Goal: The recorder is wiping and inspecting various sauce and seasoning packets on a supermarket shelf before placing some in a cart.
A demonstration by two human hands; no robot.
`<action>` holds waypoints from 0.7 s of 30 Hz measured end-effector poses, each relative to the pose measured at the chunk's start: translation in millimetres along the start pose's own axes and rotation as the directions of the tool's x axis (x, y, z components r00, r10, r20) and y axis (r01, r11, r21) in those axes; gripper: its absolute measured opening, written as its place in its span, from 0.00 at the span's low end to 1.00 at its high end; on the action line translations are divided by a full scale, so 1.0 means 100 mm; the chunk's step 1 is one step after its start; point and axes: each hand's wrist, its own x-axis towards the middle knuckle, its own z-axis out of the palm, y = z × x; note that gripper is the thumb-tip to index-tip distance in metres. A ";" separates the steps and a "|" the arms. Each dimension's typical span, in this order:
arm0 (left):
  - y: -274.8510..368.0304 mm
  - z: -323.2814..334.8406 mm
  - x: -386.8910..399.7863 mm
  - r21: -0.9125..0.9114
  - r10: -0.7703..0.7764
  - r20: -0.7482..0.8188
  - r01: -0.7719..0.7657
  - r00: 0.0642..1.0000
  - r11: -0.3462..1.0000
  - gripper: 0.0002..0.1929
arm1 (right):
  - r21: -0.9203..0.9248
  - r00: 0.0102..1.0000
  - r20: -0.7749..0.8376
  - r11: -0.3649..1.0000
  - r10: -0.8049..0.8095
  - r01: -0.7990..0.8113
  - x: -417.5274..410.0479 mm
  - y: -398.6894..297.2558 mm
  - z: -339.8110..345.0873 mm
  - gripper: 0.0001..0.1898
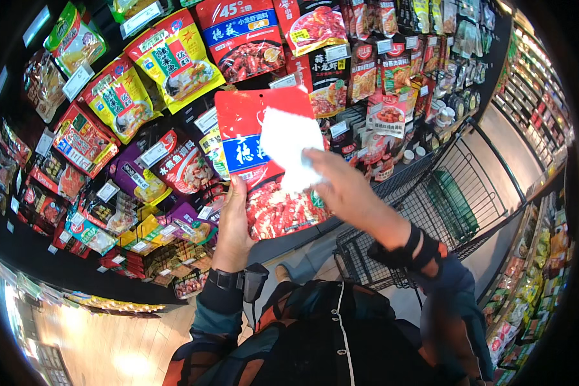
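Note:
A large red seasoning pouch (265, 207) with a blue band and a picture of crayfish is held up in front of the shelf. My left hand (236, 222) grips its lower left edge, thumb on the front. In my right hand (340, 186) is a white cloth or paper wipe (292, 147), pressed against or just over the pouch front, so it covers part of the printing. The fingers of that hand look slightly blurred. A similar red crayfish pouch (243, 46) hangs behind, above the held one.
Hanging seasoning packets, such as a yellow pouch (176, 62), fill the dark display rack, with price tags (142, 19) between them. A black wire shopping cart (415, 207) holding a green panel stands at my right. Another stocked shelf (530, 284) lies beyond it. Wood-look floor (125, 342) shows at lower left.

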 end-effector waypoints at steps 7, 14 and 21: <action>-0.14 -0.29 0.00 0.233 0.084 0.066 -0.097 0.994 0.968 0.25 | 0.035 0.963 0.144 0.973 -0.230 0.227 0.12 -0.55 0.20 0.20; -0.26 -0.03 -0.03 0.017 -0.110 0.005 0.110 0.994 0.994 0.26 | -0.099 0.985 0.001 0.980 -0.175 0.174 0.67 0.13 0.13 0.16; -0.11 -0.09 -0.06 -0.006 -0.057 -0.043 0.057 0.997 0.998 0.26 | -0.088 0.999 0.017 0.996 -0.028 0.030 0.35 0.27 0.10 0.17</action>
